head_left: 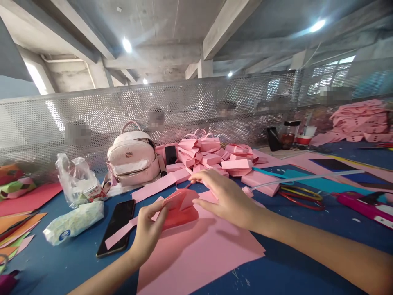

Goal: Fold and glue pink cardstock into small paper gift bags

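While the left hand pinches a folded red-pink paper piece over the far part of a pink sheet, the right hand arches at the piece's right edge, thumb and fingers spread; whether it touches cannot be told. Blue surface stretches beyond the sheet's near right edge. A black phone lies just to the left, and a heap of pink folded pieces crowds the far side.

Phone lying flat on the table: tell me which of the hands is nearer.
Left. The left hand is just right of the phone, pinching a red piece; the right hand is farther right.
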The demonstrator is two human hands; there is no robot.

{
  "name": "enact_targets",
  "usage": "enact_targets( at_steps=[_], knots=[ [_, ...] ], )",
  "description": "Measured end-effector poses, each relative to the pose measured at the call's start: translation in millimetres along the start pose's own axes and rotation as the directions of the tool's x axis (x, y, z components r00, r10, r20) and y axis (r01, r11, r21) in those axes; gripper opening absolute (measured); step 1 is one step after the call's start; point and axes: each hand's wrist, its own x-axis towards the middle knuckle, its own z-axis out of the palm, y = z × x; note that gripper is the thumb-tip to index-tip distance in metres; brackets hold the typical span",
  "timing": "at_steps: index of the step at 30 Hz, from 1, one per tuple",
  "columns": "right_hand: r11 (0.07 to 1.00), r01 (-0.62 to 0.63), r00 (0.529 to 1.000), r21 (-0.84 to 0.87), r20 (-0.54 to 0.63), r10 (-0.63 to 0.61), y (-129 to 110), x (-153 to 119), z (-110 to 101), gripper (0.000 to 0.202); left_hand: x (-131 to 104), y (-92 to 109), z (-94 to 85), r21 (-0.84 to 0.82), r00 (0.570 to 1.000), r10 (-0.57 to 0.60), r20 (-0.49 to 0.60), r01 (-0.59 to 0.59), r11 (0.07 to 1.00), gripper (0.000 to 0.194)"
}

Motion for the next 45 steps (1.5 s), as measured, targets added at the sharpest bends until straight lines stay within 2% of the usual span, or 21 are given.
enact_targets(
  at_steps=[5,9,12,16,21,32,40,45],
  knots=[
    [0.938,-0.114,0.993,0.328,0.051,0.103,10.2,24.9,37.3,0.015,-0.5,-0.8,2.8,-0.161,0.992,-0.122,0.031,0.125,0.979,0.036],
    [0.802,-0.190,0.981,0.567,0.080,0.176,18.5,24.3,55.9,0.012,-2.1,-1.0,5.7,-0.166,0.984,-0.172,0.037,0.176,0.970,0.037],
    [0.698,-0.231,0.971,0.678,0.117,0.207,19.4,19.7,61.6,0.014,-4.8,1.5,7.1,-0.141,0.989,-0.146,0.038,0.150,0.979,0.035],
    [0.650,-0.290,0.954,0.702,0.156,0.257,12.5,14.8,60.8,0.015,-7.7,5.5,7.1,-0.130,0.991,-0.130,0.039,0.134,0.982,0.032],
    [0.511,-0.375,0.920,0.773,0.246,0.304,4.8,10.8,57.9,0.023,-7.7,10.1,6.3,-0.086,0.995,-0.085,0.049,0.089,0.992,0.030],
    [0.535,-0.360,0.921,0.764,0.200,0.333,2.1,8.1,59.1,0.022,-7.9,13.1,4.1,-0.029,0.999,0.007,0.053,-0.006,1.000,0.027],
    [0.556,-0.338,0.928,0.760,0.169,0.333,4.2,7.4,62.4,0.024,-4.9,15.9,3.6,-0.021,0.998,0.015,0.054,-0.014,1.000,0.028],
    [0.550,-0.298,0.942,0.780,0.148,0.301,3.9,5.2,63.7,0.020,0.0,18.3,1.8,-0.012,0.998,-0.027,-0.062,0.026,1.000,0.020]
  ],
)
